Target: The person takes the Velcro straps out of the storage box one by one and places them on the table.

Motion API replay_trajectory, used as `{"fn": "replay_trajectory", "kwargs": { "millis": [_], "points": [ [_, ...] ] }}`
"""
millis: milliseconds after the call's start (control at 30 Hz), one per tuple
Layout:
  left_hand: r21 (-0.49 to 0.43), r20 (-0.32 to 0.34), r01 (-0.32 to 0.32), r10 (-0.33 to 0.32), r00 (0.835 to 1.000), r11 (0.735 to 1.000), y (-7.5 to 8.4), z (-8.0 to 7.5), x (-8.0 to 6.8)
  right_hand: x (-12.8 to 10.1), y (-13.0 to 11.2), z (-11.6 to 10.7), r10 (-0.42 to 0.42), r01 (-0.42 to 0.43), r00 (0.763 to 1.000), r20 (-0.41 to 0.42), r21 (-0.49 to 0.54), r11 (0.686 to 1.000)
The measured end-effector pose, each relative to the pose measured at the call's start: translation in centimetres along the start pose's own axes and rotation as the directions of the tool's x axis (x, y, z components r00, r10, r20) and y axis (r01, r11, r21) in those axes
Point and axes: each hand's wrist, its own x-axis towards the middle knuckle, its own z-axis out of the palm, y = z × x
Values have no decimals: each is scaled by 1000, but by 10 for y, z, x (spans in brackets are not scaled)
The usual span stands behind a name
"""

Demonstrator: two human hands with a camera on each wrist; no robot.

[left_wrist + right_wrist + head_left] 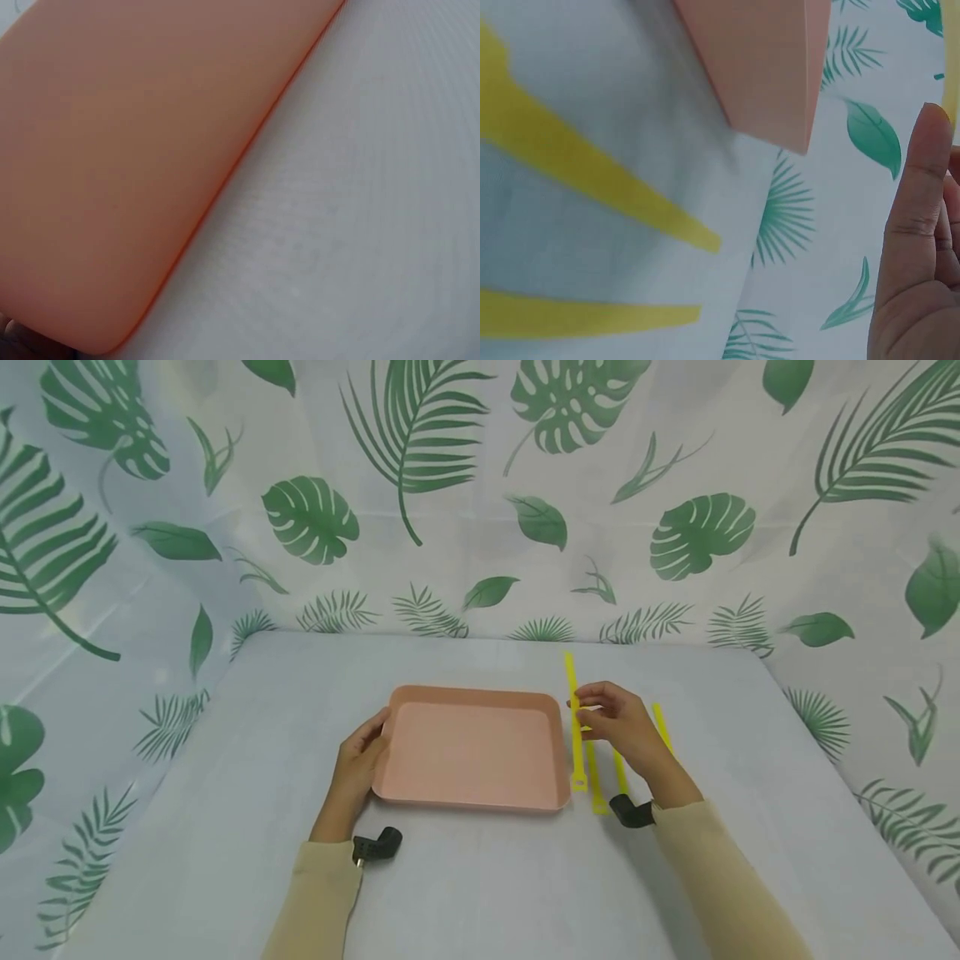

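Note:
A shallow pink tray point(472, 752) with rounded corners is in the middle of the head view. My left hand point(358, 768) grips its left rim; in the left wrist view the tray point(127, 150) fills the upper left, and only a bit of the fingers shows at the bottom corner. Just beyond the tray's right side, my right hand point(617, 722) pinches a flat yellow cable tie point(578, 760) with a slotted head at its near end. Thumb and fingers meet near its middle. The right wrist view shows the right hand point(915, 247) at the right edge.
Several more yellow cable ties lie on the white table point(480, 893), such as one cable tie point(596, 785) under the right hand and another cable tie point(662, 723) to its right. A leaf-patterned curtain point(465, 560) hangs behind the table and along both sides.

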Motion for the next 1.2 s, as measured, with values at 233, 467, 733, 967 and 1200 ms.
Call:
{"fn": "replay_trajectory", "kwargs": {
  "millis": [233,467,733,967,1200],
  "points": [
    [13,5,26,-26,1000,1000,0,0,-3,-12,9,-20,-12,12,1000,6,-18,1000],
    [5,3,18,-18,1000,1000,0,1,-4,-24,15,-43,-9,9,1000,12,-11,1000],
    [34,-1,37,-37,999,999,3,0,-5,-33,22,-65,42,-41,999,17,-58,998],
    [38,10,43,-44,999,998,6,0,-5,-40,28,-85,74,-74,997,-2,-86,994],
    [29,13,43,-43,999,999,4,1,-5,-46,38,-106,153,-153,988,-12,-127,980]
  ]
}}
